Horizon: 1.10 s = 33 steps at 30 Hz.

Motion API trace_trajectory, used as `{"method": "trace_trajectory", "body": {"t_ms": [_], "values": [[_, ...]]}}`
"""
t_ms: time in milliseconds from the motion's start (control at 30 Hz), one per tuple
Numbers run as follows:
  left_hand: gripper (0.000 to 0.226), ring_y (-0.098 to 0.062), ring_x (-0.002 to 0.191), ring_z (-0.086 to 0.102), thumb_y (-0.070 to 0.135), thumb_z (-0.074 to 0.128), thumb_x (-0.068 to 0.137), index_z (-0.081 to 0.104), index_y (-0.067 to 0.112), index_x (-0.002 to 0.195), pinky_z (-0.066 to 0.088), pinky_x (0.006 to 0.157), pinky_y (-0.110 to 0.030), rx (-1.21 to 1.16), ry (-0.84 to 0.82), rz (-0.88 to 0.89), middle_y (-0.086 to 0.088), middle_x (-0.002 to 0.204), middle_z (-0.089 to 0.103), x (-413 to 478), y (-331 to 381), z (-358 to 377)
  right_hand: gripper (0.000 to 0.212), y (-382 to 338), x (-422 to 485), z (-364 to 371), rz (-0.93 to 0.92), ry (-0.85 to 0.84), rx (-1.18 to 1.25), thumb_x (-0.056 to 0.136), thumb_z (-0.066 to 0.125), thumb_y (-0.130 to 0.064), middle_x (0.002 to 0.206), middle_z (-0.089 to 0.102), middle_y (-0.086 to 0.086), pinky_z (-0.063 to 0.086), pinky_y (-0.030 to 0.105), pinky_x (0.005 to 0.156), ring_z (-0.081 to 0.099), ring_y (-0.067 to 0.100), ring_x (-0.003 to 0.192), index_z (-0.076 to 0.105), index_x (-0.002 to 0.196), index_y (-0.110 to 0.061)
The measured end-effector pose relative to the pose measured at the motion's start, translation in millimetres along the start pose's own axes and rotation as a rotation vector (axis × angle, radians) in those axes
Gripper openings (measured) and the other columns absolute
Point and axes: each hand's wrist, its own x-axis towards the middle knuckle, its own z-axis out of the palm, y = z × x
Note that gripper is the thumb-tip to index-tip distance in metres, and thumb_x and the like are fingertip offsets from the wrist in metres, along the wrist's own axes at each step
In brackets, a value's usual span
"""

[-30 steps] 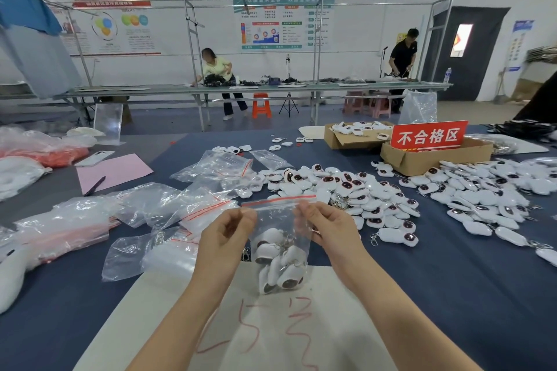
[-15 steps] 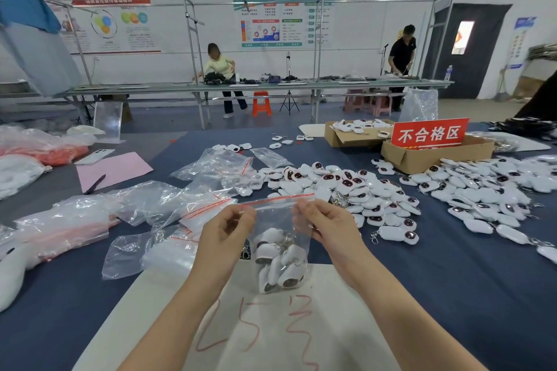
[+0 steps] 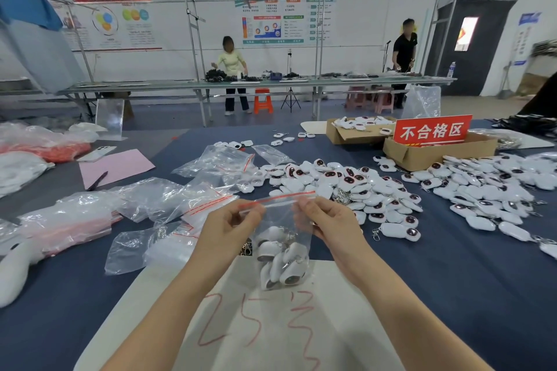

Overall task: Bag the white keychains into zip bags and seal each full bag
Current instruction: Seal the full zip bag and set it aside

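Left hand [image 3: 229, 232] and right hand [image 3: 328, 226] pinch the top of the zip bag [image 3: 281, 220]; keychains [image 3: 346, 187] heaped behind, empty bags [image 3: 180, 199] leftward.

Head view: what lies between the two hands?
In the head view, the zip bag: its red strip runs from left hand to right hand, keychains hanging inside.

I see white keychains [image 3: 346, 187] with dark red ovals, a clear zip bag [image 3: 281, 217] with a red seal stripe, a navy table [image 3: 452, 274], and pink paper [image 3: 117, 166] at left.
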Motion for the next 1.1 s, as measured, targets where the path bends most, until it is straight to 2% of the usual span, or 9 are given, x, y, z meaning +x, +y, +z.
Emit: {"method": "trace_trajectory", "body": {"t_ms": [167,367,600,767,900,1100], "values": [[0.01,-0.005,0.078,0.065,0.022,0.07,0.095,0.078,0.016,0.096,0.047,0.068,-0.013,-0.015,-0.043,-0.021,0.001,0.089,0.078,4,6,0,0.027,-2,-2,1,-0.006,0.001,-0.005,0.078,0.073,-0.043,0.095,0.079,0.004,0.056,0.02,0.077,0.074,0.013,0.087,0.082,0.087,-0.019],[0.006,0.004,0.066,0.062,0.017,0.07,0.095,0.074,0.016,0.091,0.043,0.061,-0.006,-0.005,-0.034,0.019,0.016,0.074,0.072,5,6,2,0.028,-4,-3,2,-0.014,-0.003,-0.001,0.079,0.073,-0.041,0.096,0.079,0.005,0.056,0.019,0.076,0.075,0.013,0.086,0.081,0.09,-0.017],[0.009,0.005,0.07,0.064,0.019,0.068,0.096,0.077,0.021,0.095,0.044,0.063,-0.006,0.072,-0.094,0.041,0.015,0.078,0.074,7,11,-2,0.022,-5,-2,1,-0.023,-0.009,-0.019,0.08,0.072,-0.04,0.095,0.079,0.004,0.058,0.022,0.078,0.073,0.013,0.085,0.082,0.085,-0.021],[0.015,0.012,0.069,0.062,0.017,0.071,0.094,0.074,0.028,0.085,0.043,0.065,-0.004,0.227,-0.114,0.096,0.024,0.077,0.072,14,16,-4,0.021,-5,-2,3,-0.04,-0.021,-0.048,0.08,0.072,-0.04,0.095,0.079,0.003,0.059,0.03,0.086,0.07,0.012,0.085,0.083,0.085,-0.024],[0.019,0.012,0.063,0.057,0.019,0.072,0.093,0.071,0.032,0.08,0.04,0.059,-0.004,0.283,-0.094,0.133,0.027,0.071,0.068,15,14,-4,0.019,-6,-3,3,-0.047,-0.021,-0.052,0.079,0.072,-0.04,0.093,0.079,0.003,0.059,0.024,0.081,0.071,0.01,0.083,0.082,0.084,-0.024],[0.015,0.01,0.077,0.064,0.027,0.073,0.093,0.073,0.037,0.083,0.043,0.069,-0.004,0.311,-0.133,0.138,0.024,0.085,0.072,17,18,-3,0.025,-5,-1,1,-0.052,-0.019,-0.056,0.078,0.072,-0.041,0.094,0.079,0.004,0.059,0.024,0.079,0.072,0.011,0.084,0.081,0.092,-0.022]]}}
